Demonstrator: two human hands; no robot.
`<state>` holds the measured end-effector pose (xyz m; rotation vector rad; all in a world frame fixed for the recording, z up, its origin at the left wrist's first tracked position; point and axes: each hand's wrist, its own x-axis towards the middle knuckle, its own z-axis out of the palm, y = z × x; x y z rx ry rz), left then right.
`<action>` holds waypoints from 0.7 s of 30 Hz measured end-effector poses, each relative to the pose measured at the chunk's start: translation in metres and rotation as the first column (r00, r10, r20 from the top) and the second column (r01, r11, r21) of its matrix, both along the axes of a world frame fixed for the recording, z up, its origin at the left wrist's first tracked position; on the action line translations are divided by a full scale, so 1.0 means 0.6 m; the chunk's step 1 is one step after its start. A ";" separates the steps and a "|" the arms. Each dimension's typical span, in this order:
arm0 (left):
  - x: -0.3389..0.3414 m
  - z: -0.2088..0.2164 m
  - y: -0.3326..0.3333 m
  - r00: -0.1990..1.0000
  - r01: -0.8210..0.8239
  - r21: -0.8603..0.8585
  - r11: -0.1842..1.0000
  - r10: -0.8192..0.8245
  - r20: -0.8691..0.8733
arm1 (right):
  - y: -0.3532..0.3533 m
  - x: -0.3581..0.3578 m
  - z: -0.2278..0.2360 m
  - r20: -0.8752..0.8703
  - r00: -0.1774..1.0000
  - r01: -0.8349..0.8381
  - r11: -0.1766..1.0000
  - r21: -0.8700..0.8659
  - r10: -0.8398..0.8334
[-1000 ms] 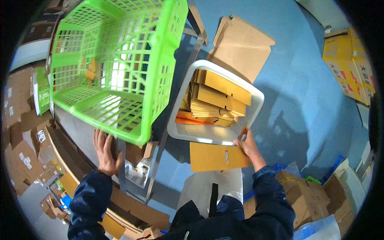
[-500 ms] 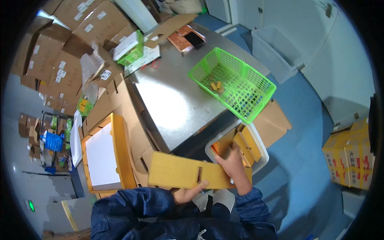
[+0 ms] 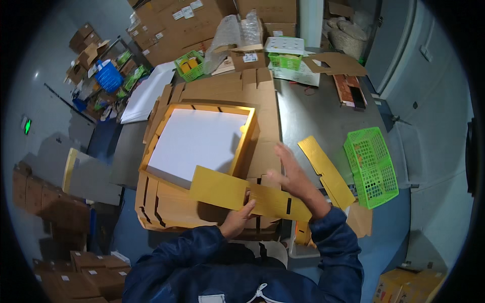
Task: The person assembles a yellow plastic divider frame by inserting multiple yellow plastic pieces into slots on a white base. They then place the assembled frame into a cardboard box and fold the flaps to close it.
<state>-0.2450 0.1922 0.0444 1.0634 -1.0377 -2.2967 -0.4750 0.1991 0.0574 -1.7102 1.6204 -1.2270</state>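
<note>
A long yellow slotted cardboard strip is in my left hand, its thumb over the top near a slot. The strip's left end overlaps the near edge of a yellow tray-like box with a white sheet inside. My right hand hovers above the strip's right half, slightly blurred, fingers spread with nothing in them. Just to its right, a second yellow strip lies slanted on the metal table. The white bin below my right forearm is mostly hidden, with yellow pieces in it.
Flattened brown cardboard lies beneath the yellow box. A green basket stands at the table's right edge. Along the back are a smaller green basket, bubble wrap, a lidded green basket and a phone.
My view has swung left toward the yellow box. My right hand has left the strip and opened above it. A second yellow strip now lies on the metal table.
</note>
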 end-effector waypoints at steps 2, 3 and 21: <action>0.026 -0.024 -0.006 0.936 0.335 -0.357 0.872 -0.263 0.234 | 0.020 0.109 0.073 -0.102 0.984 -0.143 0.989 0.048 0.147; 0.045 -0.079 -0.002 0.918 0.395 -0.664 0.634 -0.298 0.262 | 0.035 0.144 0.071 -0.186 0.968 -0.164 0.985 0.044 0.170; 0.167 0.065 -0.026 0.946 0.253 -0.075 0.964 -0.263 -0.187 | 0.128 0.319 0.061 -0.417 0.829 0.377 0.923 -0.074 -0.372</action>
